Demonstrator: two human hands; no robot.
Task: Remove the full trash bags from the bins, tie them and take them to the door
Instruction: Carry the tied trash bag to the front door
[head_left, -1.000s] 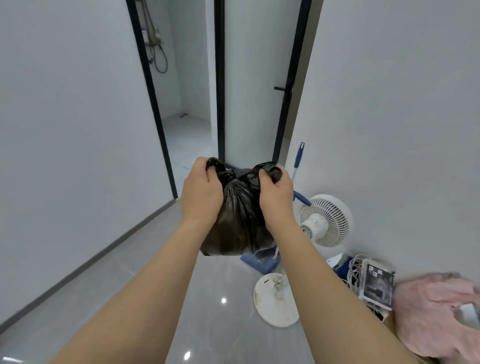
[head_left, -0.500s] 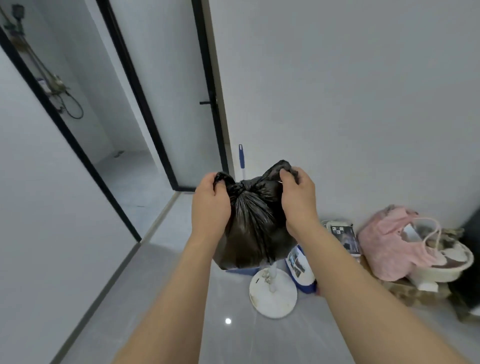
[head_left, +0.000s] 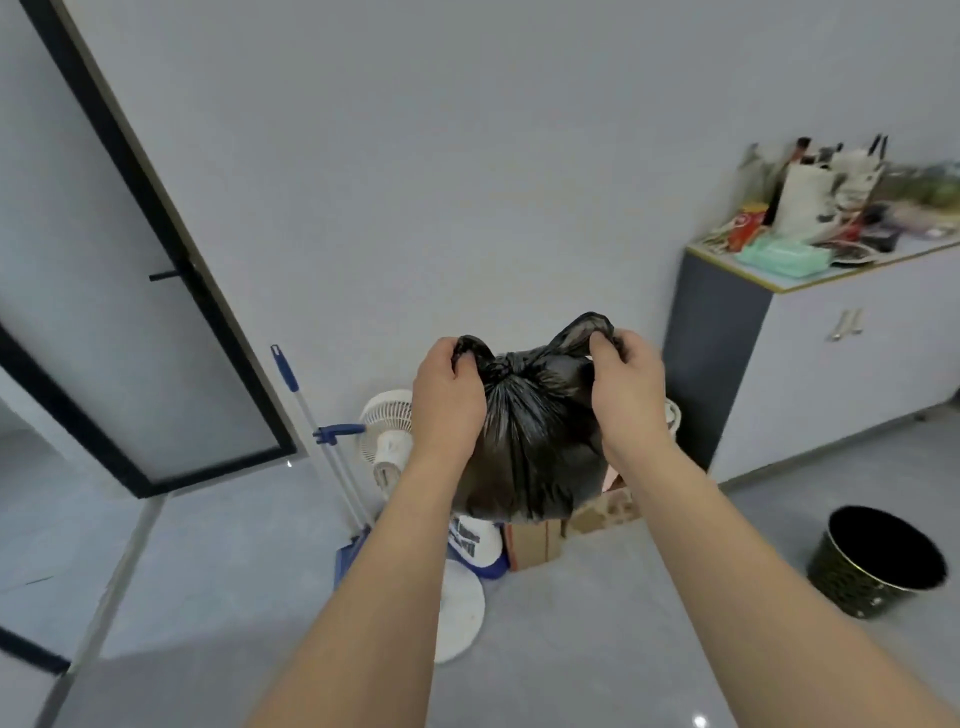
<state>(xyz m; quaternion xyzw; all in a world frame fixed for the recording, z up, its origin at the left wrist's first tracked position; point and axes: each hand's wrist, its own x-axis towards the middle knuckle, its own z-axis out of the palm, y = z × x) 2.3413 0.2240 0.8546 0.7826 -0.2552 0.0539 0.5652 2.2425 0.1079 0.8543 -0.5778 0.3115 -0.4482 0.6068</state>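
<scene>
A full black trash bag (head_left: 530, 447) hangs in the air in front of me, gathered into a knot at its top. My left hand (head_left: 449, 397) grips the bag's left ear. My right hand (head_left: 626, 387) pinches the right ear, which stands up as a loop. A dark round bin (head_left: 878, 564) with no bag in it stands on the floor at the lower right, apart from both hands.
A white fan (head_left: 387, 441) on a round base, a blue-handled mop (head_left: 317, 431), a white-and-blue container (head_left: 475, 543) and a cardboard box (head_left: 535, 543) crowd the wall base behind the bag. A grey cabinet (head_left: 810, 374) with clutter on top stands right. A black-framed glass door (head_left: 135, 312) is left.
My view has swung to the right: the door slid to the left edge, and the cabinet and dark bin came into sight. Both hands keep hold of the bag's ears.
</scene>
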